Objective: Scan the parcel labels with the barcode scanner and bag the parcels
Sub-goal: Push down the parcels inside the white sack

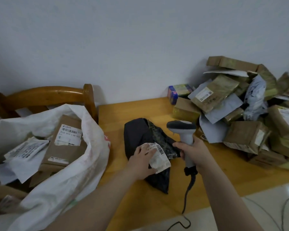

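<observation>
Fingers on label, yellow table, white wall

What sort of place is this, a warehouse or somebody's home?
Probably a room in a home used for sorting post, not a warehouse: a wooden table against a bare wall, a wooden chair beside a white sack, and a pile of parcels with a barcode scanner.

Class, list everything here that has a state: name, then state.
Black parcel: lying on table, label up.
Label: crumpled, left hand pressing it.
Barcode scanner: gripped by right hand.
White sack: open, holding parcels.
Parcel pile: heaped on table.
</observation>
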